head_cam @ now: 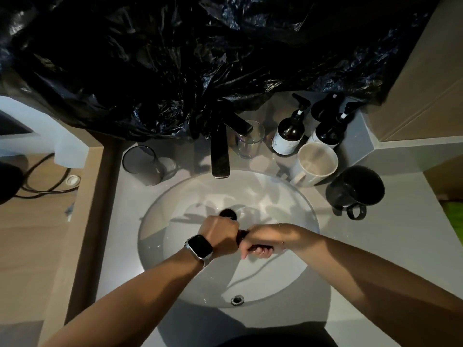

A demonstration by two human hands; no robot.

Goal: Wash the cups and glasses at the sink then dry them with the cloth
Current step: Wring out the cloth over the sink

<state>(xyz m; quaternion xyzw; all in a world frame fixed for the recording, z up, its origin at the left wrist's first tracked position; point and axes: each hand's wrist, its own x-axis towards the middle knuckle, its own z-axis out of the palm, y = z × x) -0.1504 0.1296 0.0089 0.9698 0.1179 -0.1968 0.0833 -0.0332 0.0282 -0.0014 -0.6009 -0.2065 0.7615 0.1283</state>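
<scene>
— Looking down over the sink (288,196), what are the hands doing?

— Both are together above the white basin, just in front of the black drain plug (228,213). The right hand (269,242) has its fingers curled round something small and dark (243,234); what it is I cannot tell. The left hand (220,235), with a smartwatch (199,246) on the wrist, is turned back-up and touches the same dark thing, but its fingers are hidden, so I cannot tell whether they grip.

— And the cups and glasses?

— All on the grey countertop (375,271) round the basin. A dark tinted glass (142,165) stands left of the black faucet (220,151), with a smaller clear glass (168,166) just beside it. Another clear glass (250,142) stands right of the faucet. Further right are a white mug (315,164) and, beside it, a black mug (355,189), both upright.

— Anything else?

— Two dark pump bottles (290,131) stand behind the white mug, and crumpled black plastic sheeting (200,58) hangs over the wall behind the faucet.
</scene>
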